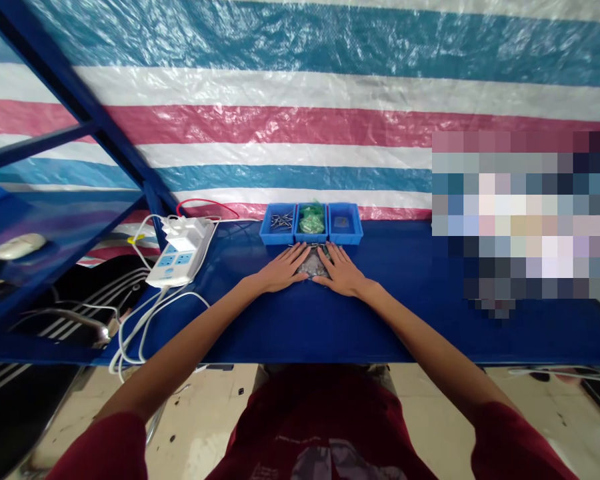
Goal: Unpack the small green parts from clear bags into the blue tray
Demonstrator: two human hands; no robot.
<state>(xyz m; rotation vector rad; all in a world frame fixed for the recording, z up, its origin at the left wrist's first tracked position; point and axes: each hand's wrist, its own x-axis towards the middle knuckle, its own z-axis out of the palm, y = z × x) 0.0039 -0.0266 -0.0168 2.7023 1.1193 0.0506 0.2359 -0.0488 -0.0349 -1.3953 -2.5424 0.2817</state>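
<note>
Both hands rest over a clear, greyish plastic bag lying on the blue table. My left hand lies flat on its left side, fingers stretched out. My right hand does the same on the right, the two thumbs pointing inward. What the bag holds is too small to make out. Just beyond the fingertips stand three blue bins in a row. The left bin contains long metal screws or nails. In the middle bin sits a green plastic bag. Small pale pieces lie in the right bin.
A white power strip with plugs and looping white cables occupies the table's left side. Blue frame bars rise at the left, with a white mouse on a side shelf. Striped sheeting hangs behind. The right is pixelated.
</note>
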